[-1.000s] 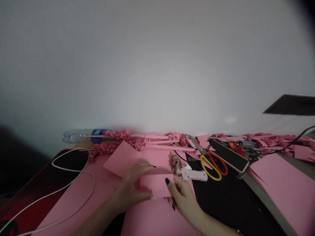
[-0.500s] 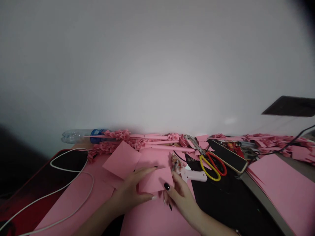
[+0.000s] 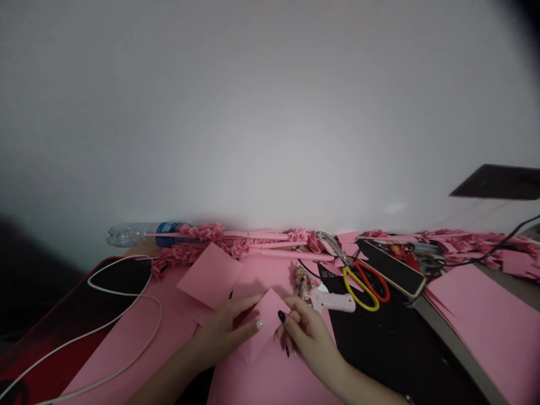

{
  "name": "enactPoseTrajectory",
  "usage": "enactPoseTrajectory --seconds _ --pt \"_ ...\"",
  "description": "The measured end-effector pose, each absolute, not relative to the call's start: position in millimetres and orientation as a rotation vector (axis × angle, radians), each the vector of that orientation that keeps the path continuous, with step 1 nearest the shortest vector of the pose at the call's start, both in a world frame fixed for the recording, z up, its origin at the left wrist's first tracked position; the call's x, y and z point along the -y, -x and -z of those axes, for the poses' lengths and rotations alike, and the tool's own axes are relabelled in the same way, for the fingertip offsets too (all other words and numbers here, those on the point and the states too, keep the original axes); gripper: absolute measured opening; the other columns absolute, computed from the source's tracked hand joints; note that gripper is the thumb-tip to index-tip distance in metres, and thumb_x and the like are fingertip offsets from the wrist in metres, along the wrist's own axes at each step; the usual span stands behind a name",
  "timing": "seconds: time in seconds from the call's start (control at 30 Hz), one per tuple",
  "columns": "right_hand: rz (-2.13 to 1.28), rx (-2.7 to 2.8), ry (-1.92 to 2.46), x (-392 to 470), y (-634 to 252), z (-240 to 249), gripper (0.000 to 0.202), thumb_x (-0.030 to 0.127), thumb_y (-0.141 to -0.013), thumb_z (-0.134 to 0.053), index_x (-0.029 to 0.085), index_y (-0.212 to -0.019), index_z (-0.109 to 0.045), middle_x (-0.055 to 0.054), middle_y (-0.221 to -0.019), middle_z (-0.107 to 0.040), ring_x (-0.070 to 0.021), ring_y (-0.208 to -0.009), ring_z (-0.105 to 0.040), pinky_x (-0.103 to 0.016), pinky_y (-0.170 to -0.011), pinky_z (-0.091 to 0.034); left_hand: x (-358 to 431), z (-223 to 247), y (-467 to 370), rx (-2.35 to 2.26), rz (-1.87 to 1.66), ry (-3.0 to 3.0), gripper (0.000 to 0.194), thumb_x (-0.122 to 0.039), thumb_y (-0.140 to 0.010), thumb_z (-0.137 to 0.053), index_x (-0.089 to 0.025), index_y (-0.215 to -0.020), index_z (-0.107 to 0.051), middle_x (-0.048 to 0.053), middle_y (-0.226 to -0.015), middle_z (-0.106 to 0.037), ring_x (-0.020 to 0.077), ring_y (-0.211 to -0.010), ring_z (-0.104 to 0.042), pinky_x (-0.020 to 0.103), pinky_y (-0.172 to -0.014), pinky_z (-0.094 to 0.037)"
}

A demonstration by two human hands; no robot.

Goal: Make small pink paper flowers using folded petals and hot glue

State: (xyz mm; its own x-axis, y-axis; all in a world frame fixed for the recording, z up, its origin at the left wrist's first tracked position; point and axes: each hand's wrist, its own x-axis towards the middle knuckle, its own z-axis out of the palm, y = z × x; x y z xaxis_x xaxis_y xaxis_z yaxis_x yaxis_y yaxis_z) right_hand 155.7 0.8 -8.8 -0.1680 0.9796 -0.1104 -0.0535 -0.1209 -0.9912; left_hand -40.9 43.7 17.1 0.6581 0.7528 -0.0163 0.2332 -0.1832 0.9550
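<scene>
Between my hands is a small square of pink paper [image 3: 266, 323], turned so that one corner points away from me. My left hand [image 3: 223, 329] grips its left side, thumb on top and fingers behind. At the right edge, my right hand [image 3: 306, 332] pinches it between thumb and fingers; some fingertips are hidden behind the paper. Below lies a larger pink sheet [image 3: 270, 379]. Another pink square [image 3: 211, 274] rests just beyond my left hand. A white-handled glue gun [image 3: 335, 302] with a crusted, colourful front lies beyond my right hand.
Scissors [image 3: 361, 289] with yellow and red handles lie beside a phone [image 3: 392, 267]. Pink paper flower stems [image 3: 270, 236] and a plastic bottle [image 3: 135, 233] line the wall. A white cable [image 3: 84, 332] loops at left; a pink paper stack [image 3: 485, 320] sits at right.
The pink paper square has been turned, so a corner now points away from me. My left thumb has moved up onto its face; my right hand stays at its right edge.
</scene>
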Motion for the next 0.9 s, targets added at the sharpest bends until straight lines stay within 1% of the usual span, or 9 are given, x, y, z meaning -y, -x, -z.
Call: enactPoseTrajectory --seconds 0.07,0.13,0.2,0.27,0.33,0.47,0.57,0.67,0.9 --pt "-1.451 1.234 1.179 -0.6 -155.9 7.2 0.036 0.053 -0.084 -0.058 0.018 -0.093 -0.052 0.002 -0.058 -0.063 -0.0073 -0.038 -0.044 -0.019 -0.040 -0.036 -41.3 -16.4 41.4 -0.883 -0.483 -1.798 0.054 -0.038 -0.090 -0.058 -0.027 -0.142 -0.047 0.007 -0.144 -0.053 0.0291 -0.129 -0.050 0.042 -0.107 -0.040" --pt "-1.455 1.212 1.180 -0.3 -156.1 6.5 0.038 0.054 -0.083 -0.059 0.018 -0.093 -0.051 0.003 -0.057 -0.063 -0.0075 -0.037 -0.045 -0.019 -0.040 -0.036 -38.3 -12.4 42.3 -0.950 -0.427 -1.858 0.077 -0.036 -0.081 -0.069 -0.029 -0.149 -0.033 0.008 -0.154 -0.039 0.0312 -0.139 -0.037 0.045 -0.113 -0.032" --pt "-1.472 1.184 1.167 -0.3 -156.3 6.7 0.040 0.056 -0.082 -0.061 0.018 -0.092 -0.051 0.003 -0.055 -0.063 -0.0073 -0.037 -0.045 -0.019 -0.040 -0.036 -35.1 -6.9 42.3 -0.964 -0.409 -1.931 0.104 -0.030 -0.069 -0.079 -0.031 -0.153 -0.018 0.008 -0.160 -0.025 0.0330 -0.145 -0.024 0.048 -0.116 -0.026" --pt "-1.484 1.159 1.149 -0.8 -156.6 7.9 0.041 0.057 -0.082 -0.061 0.018 -0.090 -0.051 0.003 -0.055 -0.063 -0.0071 -0.036 -0.045 -0.019 -0.039 -0.036 -32.6 -2.0 40.9 -0.956 -0.427 -2.010 0.117 -0.023 -0.062 -0.081 -0.031 -0.154 -0.009 0.009 -0.161 -0.017 0.0342 -0.147 -0.017 0.050 -0.117 -0.024" --pt "-1.480 1.135 1.135 -1.9 -157.1 9.7 0.042 0.058 -0.082 -0.061 0.017 -0.090 -0.052 0.002 -0.055 -0.064 -0.0069 -0.035 -0.046 -0.018 -0.039 -0.036 -31.3 1.0 38.5 -0.964 -0.471 -2.092 0.114 -0.017 -0.064 -0.077 -0.029 -0.155 -0.008 0.009 -0.161 -0.018 0.0334 -0.147 -0.018 0.050 -0.116 -0.025" --pt "-1.488 1.091 1.087 -3.8 -157.9 13.2 0.041 0.056 -0.083 -0.063 0.017 -0.093 -0.052 0.000 -0.058 -0.065 -0.0079 -0.039 -0.051 -0.018 -0.039 -0.036 -32.0 0.8 34.9 -1.024 -0.531 -2.214 0.097 -0.009 -0.070 -0.061 -0.028 -0.154 -0.015 0.007 -0.159 -0.026 0.0272 -0.146 -0.024 0.045 -0.116 -0.029" --pt "-1.500 1.086 1.032 -3.6 -158.1 14.5 0.042 0.055 -0.083 -0.065 0.017 -0.094 -0.052 0.000 -0.063 -0.066 -0.0089 -0.043 -0.055 -0.018 -0.041 -0.040 -34.2 -2.5 35.3 -1.047 -0.485 -2.185 0.096 -0.008 -0.069 -0.059 -0.024 -0.153 -0.018 0.009 -0.158 -0.028 0.0262 -0.146 -0.025 0.045 -0.117 -0.027" --pt "-1.492 1.095 0.989 -2.1 -158.5 15.7 0.040 0.054 -0.083 -0.066 0.018 -0.094 -0.052 0.001 -0.064 -0.065 -0.0085 -0.043 -0.055 -0.018 -0.041 -0.040 -36.3 -5.2 37.9 -1.048 -0.444 -2.086 0.092 -0.013 -0.072 -0.062 -0.021 -0.153 -0.020 0.009 -0.159 -0.026 0.0274 -0.147 -0.021 0.046 -0.119 -0.022" --pt "-1.484 1.130 0.981 2.3 -160.1 14.4 0.039 0.056 -0.090 -0.053 0.018 -0.098 -0.051 -0.002 -0.067 -0.068 -0.0095 -0.044 -0.056 -0.020 -0.044 -0.038 -36.1 -5.4 46.5 -0.954 -0.462 -1.900 0.084 -0.031 -0.082 -0.066 -0.029 -0.153 -0.020 0.005 -0.161 -0.020 0.0306 -0.147 -0.019 0.051 -0.118 -0.017"
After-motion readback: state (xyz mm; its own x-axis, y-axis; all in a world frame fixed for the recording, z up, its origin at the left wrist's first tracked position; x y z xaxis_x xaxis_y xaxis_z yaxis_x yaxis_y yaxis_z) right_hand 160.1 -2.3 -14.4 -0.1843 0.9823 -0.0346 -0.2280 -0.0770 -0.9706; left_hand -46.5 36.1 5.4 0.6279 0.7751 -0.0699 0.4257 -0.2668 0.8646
